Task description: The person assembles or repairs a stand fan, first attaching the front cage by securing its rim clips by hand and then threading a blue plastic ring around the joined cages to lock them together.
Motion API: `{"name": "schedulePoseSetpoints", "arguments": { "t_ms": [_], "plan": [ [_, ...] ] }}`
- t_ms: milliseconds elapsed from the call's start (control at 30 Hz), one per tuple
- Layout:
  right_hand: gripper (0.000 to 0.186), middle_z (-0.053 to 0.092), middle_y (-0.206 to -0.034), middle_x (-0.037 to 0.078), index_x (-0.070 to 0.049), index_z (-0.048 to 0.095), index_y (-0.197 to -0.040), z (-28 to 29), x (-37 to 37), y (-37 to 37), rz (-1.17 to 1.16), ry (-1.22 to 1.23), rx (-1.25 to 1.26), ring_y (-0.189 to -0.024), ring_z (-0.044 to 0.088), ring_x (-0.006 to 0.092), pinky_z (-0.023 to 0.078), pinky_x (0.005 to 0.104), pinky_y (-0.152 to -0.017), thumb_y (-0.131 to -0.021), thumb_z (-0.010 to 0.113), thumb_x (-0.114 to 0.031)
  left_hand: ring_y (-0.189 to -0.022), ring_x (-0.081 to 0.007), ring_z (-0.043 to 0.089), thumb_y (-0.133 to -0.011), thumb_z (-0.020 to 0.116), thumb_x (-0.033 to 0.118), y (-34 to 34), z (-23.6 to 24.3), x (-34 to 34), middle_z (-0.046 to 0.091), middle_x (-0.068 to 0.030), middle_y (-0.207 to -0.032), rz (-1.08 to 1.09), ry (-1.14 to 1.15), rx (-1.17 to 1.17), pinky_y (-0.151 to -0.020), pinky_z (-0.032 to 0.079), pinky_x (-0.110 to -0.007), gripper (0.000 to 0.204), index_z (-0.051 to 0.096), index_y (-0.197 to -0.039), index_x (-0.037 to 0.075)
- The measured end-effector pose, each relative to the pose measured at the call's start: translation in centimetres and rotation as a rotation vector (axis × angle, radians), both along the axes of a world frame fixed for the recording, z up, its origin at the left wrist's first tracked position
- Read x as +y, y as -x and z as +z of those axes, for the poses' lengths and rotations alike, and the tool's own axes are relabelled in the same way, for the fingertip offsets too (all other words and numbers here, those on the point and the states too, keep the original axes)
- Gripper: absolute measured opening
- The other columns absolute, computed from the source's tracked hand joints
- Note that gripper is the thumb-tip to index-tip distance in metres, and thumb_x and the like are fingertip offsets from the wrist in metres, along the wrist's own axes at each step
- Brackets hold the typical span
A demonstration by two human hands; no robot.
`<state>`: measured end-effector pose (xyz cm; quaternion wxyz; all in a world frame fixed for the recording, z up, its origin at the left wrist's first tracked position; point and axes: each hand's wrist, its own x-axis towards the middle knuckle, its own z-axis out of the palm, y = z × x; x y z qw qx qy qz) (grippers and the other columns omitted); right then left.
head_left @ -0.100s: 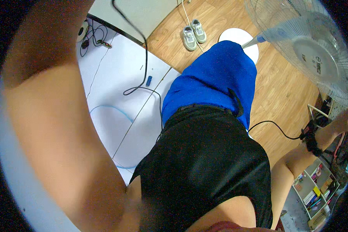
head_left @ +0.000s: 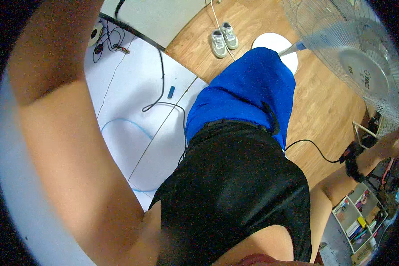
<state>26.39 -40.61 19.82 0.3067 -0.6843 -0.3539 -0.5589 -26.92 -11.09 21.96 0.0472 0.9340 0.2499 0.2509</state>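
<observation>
My left arm (head_left: 62, 146) rises along the left side, with its hand outside the picture. On the right, my forearm (head_left: 328, 190) reaches up to the rim, where my right hand (head_left: 392, 142) is partly cut off; its fingers and anything in them cannot be made out. A fuzzy black band (head_left: 354, 164) sits around that forearm, with a black cable (head_left: 314, 144) running to it. A standing fan (head_left: 363, 73) is just above that hand. My body, in a black top (head_left: 230, 186) and blue shorts (head_left: 244, 93), fills the middle.
White board flooring (head_left: 124, 93) holds tangled cables (head_left: 108, 44), a light-blue cord (head_left: 133, 126) and a small blue object (head_left: 171, 92). Gray shoes (head_left: 224, 40) stand on the wood floor (head_left: 319, 115) near the fan's white base (head_left: 275, 40). A compartment organizer (head_left: 354, 217) is at lower right.
The black cable at the upper left has swung slightly left. Both arms have shifted a little, the right forearm slightly leftward.
</observation>
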Motion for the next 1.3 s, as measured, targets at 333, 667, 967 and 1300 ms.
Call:
{"name": "schedulePoseSetpoints", "arguments": {
  "t_ms": [333,667,967,1300],
  "plan": [
    [0.049,0.046,-0.117,0.019,0.0,0.037,-0.122,-13.5,-2.1,8.9,0.066,0.514,-0.204,-0.106,0.045,0.0328,0.04,0.0391,-0.089,-0.082,0.058,-0.022,-0.087,-0.0135,0.057,-0.081,0.062,0.024,5.7,-9.7,10.4,0.061,-0.0065,-0.099,0.324,0.563,0.034,-0.076,0.045,-0.026,0.031,0.058,-0.106,0.007],
    [0.037,0.044,-0.118,0.023,0.0,0.048,-0.113,-21.4,2.1,15.5,0.185,0.716,0.557,-0.109,0.045,0.0363,0.039,0.041,-0.091,-0.078,0.057,-0.007,-0.088,-0.0321,0.055,-0.067,0.071,0.036,9.4,-34.9,-4.0,0.058,-0.0184,-0.094,0.73,0.666,0.45,-0.078,0.044,-0.039,0.051,0.057,-0.099,-0.002],
    [0.032,0.049,-0.113,0.019,-0.003,0.052,-0.109,-21.7,3.5,16.9,0.313,0.751,0.708,-0.105,0.047,0.0347,0.041,0.0387,-0.088,-0.078,0.057,-0.007,-0.074,-0.0247,0.062,-0.073,0.067,0.014,6.5,-37.1,-4.4,0.064,-0.0137,-0.083,0.814,0.919,0.027,-0.066,0.049,-0.032,0.024,0.061,-0.091,-0.001],
    [0.022,0.059,-0.088,0.012,-0.007,0.059,-0.094,-21.9,9.0,20.4,0.743,0.923,0.885,-0.083,0.057,0.0307,0.047,0.0387,-0.069,-0.079,0.058,-0.023,-0.071,-0.0129,0.059,-0.071,0.07,0.011,-14.2,-23.4,-2.5,0.063,-0.0083,-0.08,-0.053,1.056,-0.093,-0.063,0.047,-0.025,0.026,0.062,-0.093,0.0]
  ]
}}
